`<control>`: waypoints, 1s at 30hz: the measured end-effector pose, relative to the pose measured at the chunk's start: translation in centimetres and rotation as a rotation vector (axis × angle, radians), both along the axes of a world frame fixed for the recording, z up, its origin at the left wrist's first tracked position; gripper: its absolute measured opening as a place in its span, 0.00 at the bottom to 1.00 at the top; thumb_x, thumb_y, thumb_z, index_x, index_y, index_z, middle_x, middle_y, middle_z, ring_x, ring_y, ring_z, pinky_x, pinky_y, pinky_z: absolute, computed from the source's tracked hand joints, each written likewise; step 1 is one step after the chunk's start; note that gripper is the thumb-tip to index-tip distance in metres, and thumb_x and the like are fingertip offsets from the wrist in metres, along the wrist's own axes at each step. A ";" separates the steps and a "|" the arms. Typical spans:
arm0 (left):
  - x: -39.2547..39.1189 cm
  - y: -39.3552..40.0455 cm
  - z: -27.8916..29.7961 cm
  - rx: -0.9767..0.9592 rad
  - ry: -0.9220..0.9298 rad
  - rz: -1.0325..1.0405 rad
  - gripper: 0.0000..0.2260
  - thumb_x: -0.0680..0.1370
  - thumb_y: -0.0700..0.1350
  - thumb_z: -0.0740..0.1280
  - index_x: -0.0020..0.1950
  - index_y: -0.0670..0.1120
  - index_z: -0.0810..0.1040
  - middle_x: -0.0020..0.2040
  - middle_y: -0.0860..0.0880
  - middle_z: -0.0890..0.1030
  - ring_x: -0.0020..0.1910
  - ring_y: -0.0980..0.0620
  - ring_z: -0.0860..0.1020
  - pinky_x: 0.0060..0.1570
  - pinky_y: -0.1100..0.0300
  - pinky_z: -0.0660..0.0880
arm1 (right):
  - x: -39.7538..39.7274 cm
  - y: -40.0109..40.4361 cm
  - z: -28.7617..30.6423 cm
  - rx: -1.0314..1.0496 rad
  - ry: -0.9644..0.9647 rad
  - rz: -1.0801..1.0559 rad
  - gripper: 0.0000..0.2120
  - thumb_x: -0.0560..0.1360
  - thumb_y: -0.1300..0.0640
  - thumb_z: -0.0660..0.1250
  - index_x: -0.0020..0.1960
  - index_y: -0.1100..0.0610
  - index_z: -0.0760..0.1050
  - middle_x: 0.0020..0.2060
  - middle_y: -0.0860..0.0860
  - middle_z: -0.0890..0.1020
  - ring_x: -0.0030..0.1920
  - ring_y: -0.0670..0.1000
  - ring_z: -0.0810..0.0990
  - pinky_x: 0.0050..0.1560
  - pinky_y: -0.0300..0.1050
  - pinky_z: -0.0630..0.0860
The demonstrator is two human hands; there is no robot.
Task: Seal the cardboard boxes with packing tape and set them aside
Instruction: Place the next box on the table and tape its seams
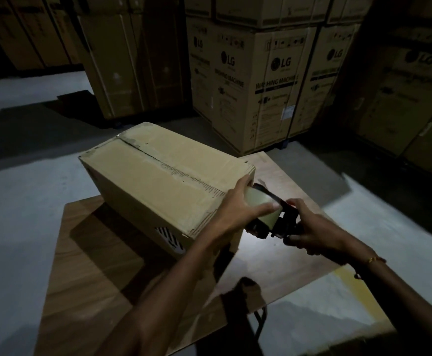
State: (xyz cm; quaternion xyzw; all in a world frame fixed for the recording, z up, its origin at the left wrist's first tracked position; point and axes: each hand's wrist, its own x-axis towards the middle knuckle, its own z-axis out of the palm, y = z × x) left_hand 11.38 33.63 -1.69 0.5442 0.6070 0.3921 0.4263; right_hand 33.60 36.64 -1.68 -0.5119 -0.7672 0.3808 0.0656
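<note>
A closed brown cardboard box (158, 176) sits on a low wooden table (89, 265), its top flaps meeting along a centre seam that runs away from me. At the box's near right corner is a black tape dispenser (274, 214) loaded with a pale tape roll. My left hand (238, 206) grips the roll, with fingers over the box's top edge and the thumb across the roll. My right hand (310, 229) grips the dispenser's handle from the right.
Tall stacked washing machine cartons (266, 80) stand close behind and to the right. A flat board (287, 181) lies under the box's far right side. Grey floor (22, 201) spreads to the left. A dark chair frame (256, 304) shows below the table edge.
</note>
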 end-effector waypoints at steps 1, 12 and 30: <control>0.4 -0.3 -0.9 0.024 -0.015 0.014 0.48 0.67 0.61 0.79 0.80 0.63 0.56 0.75 0.50 0.66 0.66 0.46 0.73 0.50 0.54 0.82 | 0.3 -0.1 -0.7 -0.013 0.017 -0.027 0.36 0.75 0.57 0.75 0.69 0.36 0.55 0.45 0.57 0.83 0.34 0.53 0.78 0.34 0.46 0.79; -1.1 -1.6 -7.8 -0.118 0.012 -0.188 0.55 0.66 0.50 0.83 0.82 0.61 0.50 0.80 0.51 0.62 0.76 0.50 0.66 0.74 0.45 0.68 | 1.0 -1.0 -7.1 -0.122 -0.037 -0.093 0.44 0.74 0.61 0.73 0.79 0.48 0.48 0.43 0.60 0.83 0.43 0.57 0.84 0.50 0.54 0.80; 2.5 3.3 -16.7 -0.172 0.268 -0.107 0.58 0.66 0.45 0.83 0.83 0.54 0.46 0.82 0.52 0.55 0.79 0.54 0.57 0.70 0.65 0.59 | 3.5 7.0 -14.9 -0.031 -0.240 0.041 0.43 0.76 0.58 0.72 0.80 0.50 0.48 0.53 0.56 0.83 0.45 0.53 0.80 0.43 0.44 0.75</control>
